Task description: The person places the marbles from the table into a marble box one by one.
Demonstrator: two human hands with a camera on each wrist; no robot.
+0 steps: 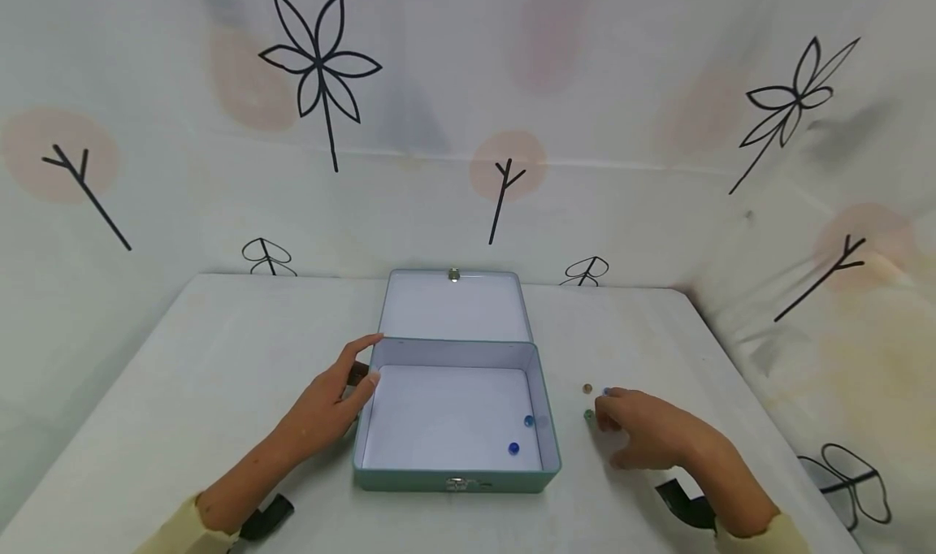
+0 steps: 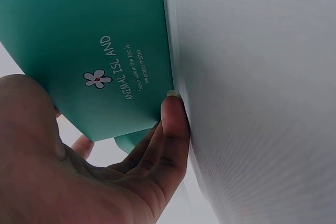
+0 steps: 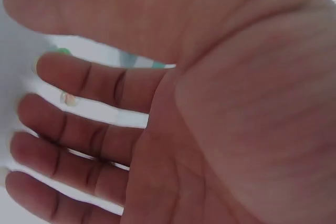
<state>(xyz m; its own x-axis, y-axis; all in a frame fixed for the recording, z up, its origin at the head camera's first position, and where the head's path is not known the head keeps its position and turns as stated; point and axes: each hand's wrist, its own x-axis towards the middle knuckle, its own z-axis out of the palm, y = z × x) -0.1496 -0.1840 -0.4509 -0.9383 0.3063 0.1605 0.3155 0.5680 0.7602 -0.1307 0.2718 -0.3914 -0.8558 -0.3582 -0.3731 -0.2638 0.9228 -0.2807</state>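
1. A white table (image 1: 292,318) with a rounded far-right corner fills the lower room.
2. Behind the table rises a whitish back wall (image 1: 424,213), crossed by a faint horizontal crease.
3. Pale side walls flank the table: a left wall (image 1: 73,318) and a right wall (image 1: 877,375), the latter tinged yellowish.
4. High above the table's far edge, black-outlined, six-petalled flowers (image 1: 318,62) stand left and right, among blurred pink, peach and greyish patches.
5. Lower down, black twigs (image 1: 500,209) cross peach discs (image 1: 530,152) behind the table and on both sides.
6. Small outlined leaves (image 1: 266,251) meet the table's far edge.
7. Soft, diffuse light falls across the table, with dim shadows along its right side.
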